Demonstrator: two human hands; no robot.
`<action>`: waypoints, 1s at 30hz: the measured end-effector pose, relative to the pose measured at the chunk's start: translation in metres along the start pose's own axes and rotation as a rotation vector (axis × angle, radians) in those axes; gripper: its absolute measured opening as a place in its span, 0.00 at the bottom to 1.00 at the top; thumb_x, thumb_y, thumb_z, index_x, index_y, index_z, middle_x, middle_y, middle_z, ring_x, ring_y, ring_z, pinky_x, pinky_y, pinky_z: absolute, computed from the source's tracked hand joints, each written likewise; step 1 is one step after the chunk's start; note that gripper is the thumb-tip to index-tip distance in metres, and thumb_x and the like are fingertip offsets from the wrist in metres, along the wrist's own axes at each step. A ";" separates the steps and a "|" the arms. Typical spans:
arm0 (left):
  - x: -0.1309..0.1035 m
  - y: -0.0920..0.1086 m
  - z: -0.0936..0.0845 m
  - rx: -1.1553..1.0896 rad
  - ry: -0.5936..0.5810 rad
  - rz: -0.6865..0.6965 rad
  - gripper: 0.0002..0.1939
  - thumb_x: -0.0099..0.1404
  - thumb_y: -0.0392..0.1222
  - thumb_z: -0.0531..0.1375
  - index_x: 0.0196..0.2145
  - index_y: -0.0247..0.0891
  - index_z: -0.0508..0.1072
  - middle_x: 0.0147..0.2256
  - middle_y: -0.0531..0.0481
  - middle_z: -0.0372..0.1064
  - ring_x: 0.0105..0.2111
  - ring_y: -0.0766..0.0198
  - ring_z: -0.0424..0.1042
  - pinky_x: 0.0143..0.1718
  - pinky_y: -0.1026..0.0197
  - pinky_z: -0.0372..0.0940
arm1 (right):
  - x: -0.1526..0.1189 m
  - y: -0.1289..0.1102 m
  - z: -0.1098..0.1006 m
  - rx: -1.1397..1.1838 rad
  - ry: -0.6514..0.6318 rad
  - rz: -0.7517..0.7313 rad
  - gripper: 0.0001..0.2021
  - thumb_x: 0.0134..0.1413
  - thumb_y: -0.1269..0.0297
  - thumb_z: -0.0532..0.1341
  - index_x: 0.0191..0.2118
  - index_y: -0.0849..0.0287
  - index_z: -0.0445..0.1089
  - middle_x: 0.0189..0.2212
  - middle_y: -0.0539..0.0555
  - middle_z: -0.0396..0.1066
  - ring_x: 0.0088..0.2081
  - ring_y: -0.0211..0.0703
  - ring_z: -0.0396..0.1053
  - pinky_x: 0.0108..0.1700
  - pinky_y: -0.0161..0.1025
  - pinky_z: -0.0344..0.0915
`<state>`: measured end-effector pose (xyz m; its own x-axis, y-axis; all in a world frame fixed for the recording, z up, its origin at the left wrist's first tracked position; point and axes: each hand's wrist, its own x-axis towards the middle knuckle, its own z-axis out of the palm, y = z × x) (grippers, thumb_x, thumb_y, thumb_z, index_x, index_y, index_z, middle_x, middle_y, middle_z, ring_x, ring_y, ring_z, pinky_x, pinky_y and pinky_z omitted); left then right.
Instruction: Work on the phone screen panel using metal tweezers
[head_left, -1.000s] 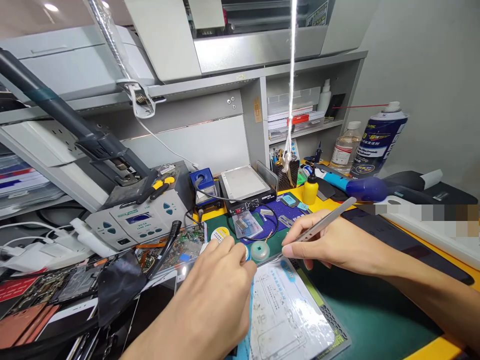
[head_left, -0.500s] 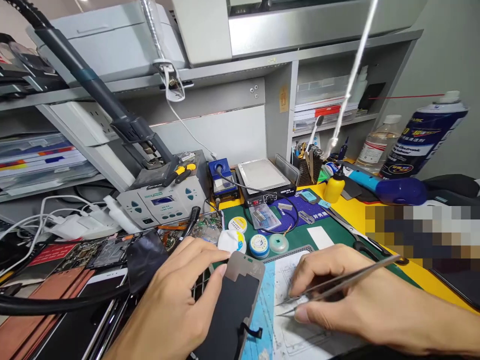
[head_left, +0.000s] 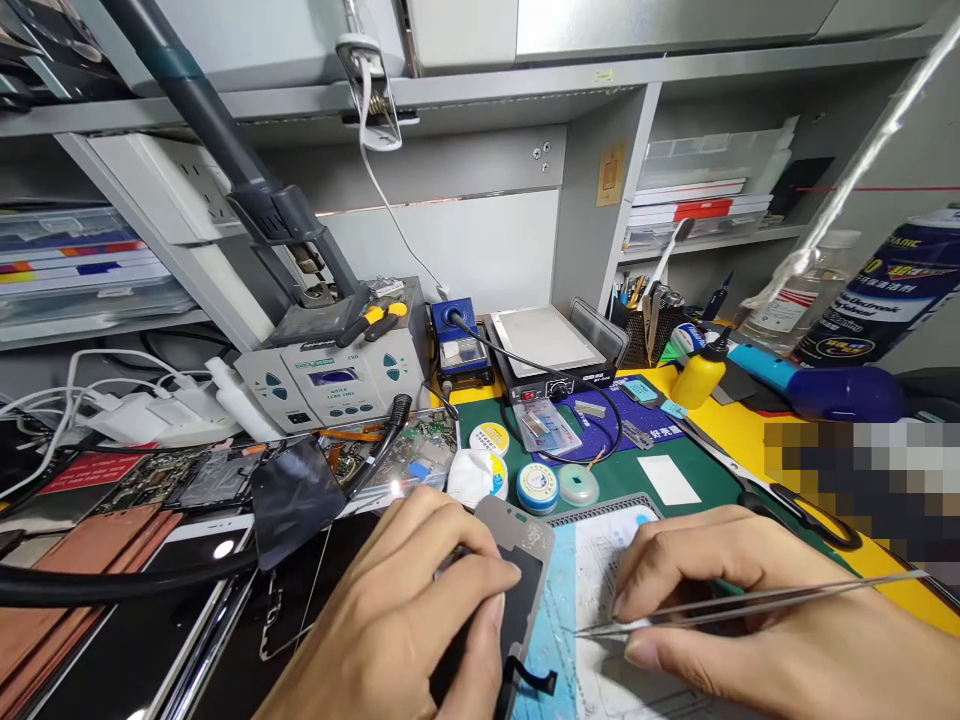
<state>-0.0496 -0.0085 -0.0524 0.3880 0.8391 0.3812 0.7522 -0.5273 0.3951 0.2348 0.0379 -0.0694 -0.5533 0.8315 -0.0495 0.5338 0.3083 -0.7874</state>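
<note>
My left hand (head_left: 405, 620) grips a black phone screen panel (head_left: 517, 570) with a grey top edge, tilted over the left side of a printed white and blue sheet (head_left: 592, 560) on the green mat (head_left: 712, 485). A thin flex cable (head_left: 534, 682) hangs from the panel's lower edge. My right hand (head_left: 750, 630) pinches silver tweezers (head_left: 750, 602) that lie almost flat. Their tips point left, close to the panel's right edge, just above the sheet.
Behind the sheet lie solder reels (head_left: 538, 486), a white wad (head_left: 472, 475) and a circuit board (head_left: 409, 455). A grey soldering station (head_left: 334, 382), a blue stand (head_left: 459, 345) and a heating plate (head_left: 551, 345) stand further back. Yellow bottle (head_left: 697, 378), spray can (head_left: 885, 300) and scissors (head_left: 795, 500) are at right. Phone parts (head_left: 150, 560) crowd the left.
The view dropped and shifted left. My left hand, empty a second ago, now holds the screen panel and has closed further round it. My right hand moved down with the tweezers, now level.
</note>
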 end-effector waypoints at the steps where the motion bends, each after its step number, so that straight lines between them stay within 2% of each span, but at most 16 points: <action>1: 0.000 0.001 0.002 0.001 0.002 0.014 0.13 0.72 0.30 0.55 0.42 0.44 0.77 0.39 0.51 0.72 0.43 0.63 0.71 0.55 0.54 0.68 | 0.000 -0.001 0.000 0.008 0.004 -0.009 0.11 0.61 0.47 0.70 0.38 0.47 0.83 0.39 0.51 0.84 0.41 0.49 0.80 0.42 0.35 0.76; 5: 0.001 0.000 0.005 -0.012 0.008 0.022 0.13 0.72 0.30 0.55 0.41 0.45 0.76 0.39 0.52 0.72 0.43 0.64 0.71 0.53 0.56 0.69 | 0.002 -0.004 -0.002 0.022 0.016 -0.009 0.10 0.60 0.48 0.71 0.37 0.46 0.84 0.39 0.52 0.84 0.41 0.50 0.80 0.42 0.36 0.77; 8: 0.003 0.001 0.003 -0.065 -0.011 -0.008 0.11 0.72 0.32 0.56 0.40 0.45 0.75 0.37 0.54 0.72 0.40 0.65 0.72 0.48 0.59 0.69 | 0.005 -0.003 -0.008 0.094 0.006 0.069 0.12 0.56 0.47 0.73 0.35 0.49 0.84 0.36 0.53 0.84 0.37 0.50 0.79 0.35 0.35 0.75; 13: 0.014 0.011 0.001 -0.289 -0.034 -0.149 0.10 0.72 0.36 0.57 0.36 0.48 0.76 0.34 0.60 0.75 0.38 0.70 0.75 0.48 0.64 0.69 | 0.011 0.001 -0.018 0.470 -0.072 0.229 0.13 0.50 0.52 0.78 0.32 0.55 0.82 0.22 0.48 0.76 0.23 0.35 0.68 0.24 0.29 0.61; 16: 0.023 0.019 0.003 -0.394 -0.065 -0.214 0.09 0.68 0.38 0.60 0.34 0.49 0.78 0.33 0.61 0.76 0.35 0.70 0.75 0.40 0.66 0.69 | 0.013 0.000 -0.019 0.655 -0.106 0.279 0.16 0.46 0.54 0.80 0.32 0.58 0.80 0.16 0.45 0.70 0.18 0.31 0.60 0.19 0.27 0.51; 19: 0.029 0.028 0.002 -0.402 -0.150 -0.303 0.08 0.64 0.40 0.60 0.32 0.49 0.80 0.30 0.58 0.74 0.30 0.68 0.70 0.33 0.65 0.67 | 0.012 -0.002 -0.019 0.737 -0.116 0.269 0.15 0.46 0.56 0.80 0.33 0.59 0.79 0.14 0.45 0.70 0.17 0.30 0.57 0.19 0.28 0.48; 23: 0.034 0.037 0.000 -0.405 -0.284 -0.413 0.10 0.62 0.45 0.59 0.30 0.45 0.81 0.27 0.55 0.67 0.25 0.68 0.62 0.25 0.65 0.59 | 0.011 -0.003 -0.020 0.747 -0.101 0.266 0.15 0.45 0.56 0.80 0.32 0.59 0.79 0.14 0.45 0.69 0.17 0.30 0.56 0.19 0.28 0.48; 27: 0.038 0.043 0.001 -0.432 -0.328 -0.492 0.09 0.59 0.44 0.59 0.28 0.41 0.77 0.21 0.59 0.53 0.21 0.70 0.52 0.21 0.65 0.48 | 0.011 -0.006 -0.023 0.729 -0.098 0.251 0.16 0.43 0.55 0.81 0.30 0.59 0.79 0.15 0.45 0.70 0.17 0.31 0.58 0.19 0.29 0.50; 30: 0.041 0.048 0.002 -0.498 -0.374 -0.572 0.08 0.57 0.46 0.58 0.27 0.40 0.73 0.19 0.61 0.48 0.20 0.70 0.48 0.21 0.63 0.44 | 0.009 -0.009 -0.024 0.736 -0.103 0.252 0.17 0.42 0.55 0.81 0.29 0.59 0.77 0.15 0.45 0.69 0.17 0.31 0.59 0.19 0.28 0.51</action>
<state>0.0035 0.0005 -0.0198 0.2357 0.9373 -0.2569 0.5979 0.0685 0.7986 0.2405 0.0539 -0.0479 -0.5473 0.7778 -0.3090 0.1097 -0.2993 -0.9478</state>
